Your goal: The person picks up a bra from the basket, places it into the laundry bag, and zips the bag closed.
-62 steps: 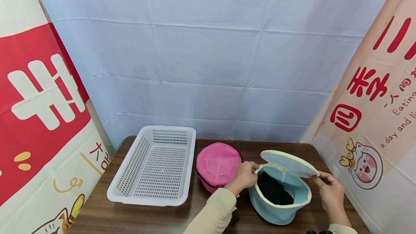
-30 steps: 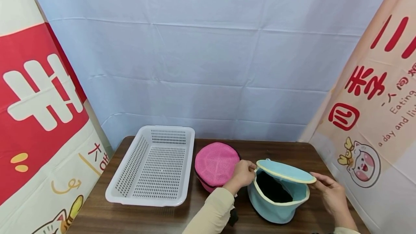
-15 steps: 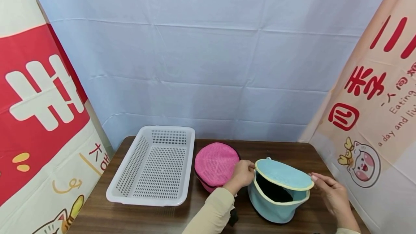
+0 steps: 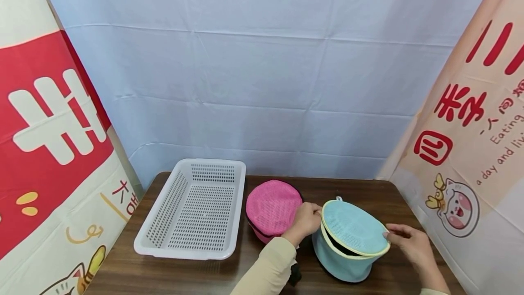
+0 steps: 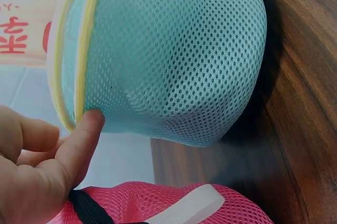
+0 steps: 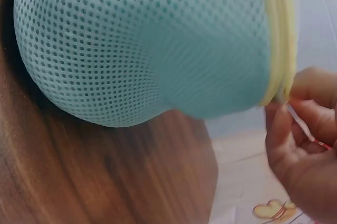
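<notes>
A round light-blue mesh laundry bag [image 4: 343, 264] with yellow piping stands at the right of the table. Its lid [image 4: 354, 226] lies tilted over the opening, and a dark gap shows along the front. My left hand [image 4: 306, 220] pinches the bag's left rim; the left wrist view shows a fingertip against the mesh just under the piping. At the opposite side, my right hand [image 4: 410, 241] pinches the lid's edge beside the yellow rim [image 6: 281, 40]. The black contents seen earlier are now mostly hidden under the lid.
A pink mesh laundry bag [image 4: 273, 206] with a black edge sits just left of the blue one, by my left forearm. The white perforated plastic basket [image 4: 141, 240] stands on the left of the brown wooden table [image 4: 123, 272]. Printed cloths hang around the table.
The blue bag's lid has come down from raised to nearly covering the opening. My right hand has moved with its edge, slightly left and down. The left hand stays at the rim.
</notes>
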A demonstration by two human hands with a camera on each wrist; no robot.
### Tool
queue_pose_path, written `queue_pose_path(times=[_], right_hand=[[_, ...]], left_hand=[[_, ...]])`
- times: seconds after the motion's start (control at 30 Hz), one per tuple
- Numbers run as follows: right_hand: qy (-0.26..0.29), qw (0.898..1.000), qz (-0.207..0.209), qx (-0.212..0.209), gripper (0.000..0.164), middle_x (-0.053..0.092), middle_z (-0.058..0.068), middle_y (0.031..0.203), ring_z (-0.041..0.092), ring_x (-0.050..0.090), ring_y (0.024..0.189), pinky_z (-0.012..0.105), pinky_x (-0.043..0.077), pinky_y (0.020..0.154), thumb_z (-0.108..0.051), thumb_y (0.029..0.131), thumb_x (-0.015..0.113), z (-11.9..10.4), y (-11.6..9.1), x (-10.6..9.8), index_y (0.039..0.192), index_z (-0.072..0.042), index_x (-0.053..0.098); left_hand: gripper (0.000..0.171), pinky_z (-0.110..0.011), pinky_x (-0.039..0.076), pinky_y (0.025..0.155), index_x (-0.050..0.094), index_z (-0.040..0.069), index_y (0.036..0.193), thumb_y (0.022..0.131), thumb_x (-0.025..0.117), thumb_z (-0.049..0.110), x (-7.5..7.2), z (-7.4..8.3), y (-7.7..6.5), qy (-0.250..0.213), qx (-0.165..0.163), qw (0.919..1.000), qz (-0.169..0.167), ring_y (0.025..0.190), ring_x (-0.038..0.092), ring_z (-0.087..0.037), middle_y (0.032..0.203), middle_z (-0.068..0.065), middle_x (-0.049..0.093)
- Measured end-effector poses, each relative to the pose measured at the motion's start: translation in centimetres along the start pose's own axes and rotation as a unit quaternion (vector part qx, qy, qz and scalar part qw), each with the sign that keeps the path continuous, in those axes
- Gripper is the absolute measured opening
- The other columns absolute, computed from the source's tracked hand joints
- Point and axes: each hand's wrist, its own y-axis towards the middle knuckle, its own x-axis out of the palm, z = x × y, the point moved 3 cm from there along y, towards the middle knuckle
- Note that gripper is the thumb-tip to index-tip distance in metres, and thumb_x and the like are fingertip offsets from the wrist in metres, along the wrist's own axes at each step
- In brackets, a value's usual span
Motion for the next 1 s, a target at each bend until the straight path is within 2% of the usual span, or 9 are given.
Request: queue_pose_path(times=[0.13, 0.4, 0.5, 0.63, 0.73, 0.8, 0.87, 0.9, 1.0], right_hand=[[-0.044, 0.999, 0.016, -0.013, 0.044, 0.065, 0.017, 0.099, 0.010, 0.056, 0.077, 0.028, 0.047, 0.061, -0.021, 0.079, 0.073, -0.6, 0.0, 0.2, 0.109, 0.010, 0.062], [-0.031, 0.999, 0.018, 0.003, 0.046, 0.065, 0.016, 0.101, 0.009, 0.055, 0.078, 0.028, 0.047, 0.062, -0.023, 0.080, 0.072, -0.7, 0.1, 0.2, 0.111, 0.009, 0.062], [-0.001, 1.000, 0.019, 0.013, 0.053, 0.065, 0.010, 0.100, 0.004, 0.055, 0.077, 0.027, 0.048, 0.064, -0.030, 0.081, 0.071, -0.2, 0.2, 0.2, 0.116, 0.009, 0.059], [0.101, 0.994, 0.015, 0.031, 0.062, 0.064, 0.000, 0.100, 0.002, 0.058, 0.080, 0.030, 0.048, 0.070, -0.039, 0.086, 0.066, 1.4, 1.0, 0.4, 0.128, 0.004, 0.051], [0.151, 0.987, -0.037, 0.047, 0.073, 0.052, 0.014, 0.128, 0.020, 0.052, 0.112, 0.041, 0.040, 0.093, -0.046, 0.090, 0.055, 2.7, 2.0, 1.3, 0.141, 0.002, 0.034], [0.166, 0.981, -0.085, 0.054, 0.078, 0.029, 0.024, 0.144, 0.032, 0.032, 0.129, 0.047, 0.029, 0.101, -0.049, 0.093, 0.048, 3.1, 2.7, 2.0, 0.145, 0.003, 0.022], [0.175, 0.973, -0.139, 0.060, 0.078, 0.008, 0.023, 0.150, 0.035, 0.016, 0.134, 0.048, 0.024, 0.104, -0.050, 0.096, 0.039, 3.3, 3.2, 2.5, 0.147, 0.002, 0.012], [0.189, 0.968, -0.155, 0.061, 0.073, 0.010, 0.019, 0.151, 0.031, 0.020, 0.133, 0.044, 0.027, 0.103, -0.049, 0.097, 0.037, 3.3, 3.4, 2.7, 0.148, -0.002, 0.014], [0.252, 0.947, -0.192, 0.059, 0.045, 0.036, -0.002, 0.141, 0.012, 0.041, 0.121, 0.032, 0.041, 0.092, -0.041, 0.100, 0.034, 3.5, 4.1, 2.8, 0.142, -0.025, 0.037]], left_hand=[[0.017, -0.020, 0.042, 0.051, 0.069, -0.003, 0.098, 0.084, 0.067, 0.007, 0.0, 0.0, -0.1, -0.004, -0.016, 0.9999, -0.002, 0.057, 0.048, -0.005, 0.069, 0.002, 0.056], [0.021, -0.021, 0.044, 0.051, 0.069, -0.003, 0.097, 0.079, 0.073, 0.006, 0.1, -0.2, -0.1, -0.005, -0.031, 0.9995, -0.006, 0.059, 0.049, -0.005, 0.066, 0.004, 0.053], [0.021, -0.021, 0.043, 0.051, 0.069, -0.003, 0.098, 0.080, 0.072, 0.006, 0.1, -0.2, -0.1, -0.006, -0.031, 0.9995, -0.008, 0.059, 0.049, -0.005, 0.067, 0.004, 0.053], [0.018, -0.020, 0.043, 0.052, 0.069, -0.003, 0.097, 0.080, 0.071, 0.005, 0.2, -0.2, -0.2, -0.007, -0.023, 0.9997, -0.001, 0.059, 0.048, -0.005, 0.068, 0.005, 0.054], [0.016, -0.020, 0.042, 0.051, 0.070, -0.003, 0.096, 0.081, 0.070, 0.004, 0.3, -0.2, -0.3, -0.004, -0.019, 0.9998, 0.004, 0.059, 0.048, -0.005, 0.067, 0.004, 0.053], [0.016, -0.020, 0.041, 0.050, 0.070, -0.002, 0.095, 0.081, 0.070, 0.004, 0.3, -0.2, -0.4, -0.004, -0.023, 0.9997, 0.006, 0.058, 0.047, -0.005, 0.066, 0.005, 0.053], [0.016, -0.020, 0.041, 0.050, 0.070, -0.002, 0.096, 0.081, 0.069, 0.003, 0.3, -0.2, -0.4, -0.002, -0.021, 0.9997, 0.007, 0.058, 0.047, -0.005, 0.066, 0.005, 0.052], [0.017, -0.020, 0.042, 0.050, 0.070, -0.002, 0.096, 0.081, 0.069, 0.003, 0.2, -0.1, -0.4, 0.001, -0.019, 0.9998, 0.009, 0.058, 0.047, -0.005, 0.066, 0.005, 0.053], [0.018, -0.020, 0.042, 0.051, 0.070, -0.002, 0.098, 0.081, 0.069, 0.004, 0.2, 0.0, -0.3, 0.002, -0.020, 0.9997, 0.012, 0.059, 0.048, -0.005, 0.067, 0.005, 0.053]])
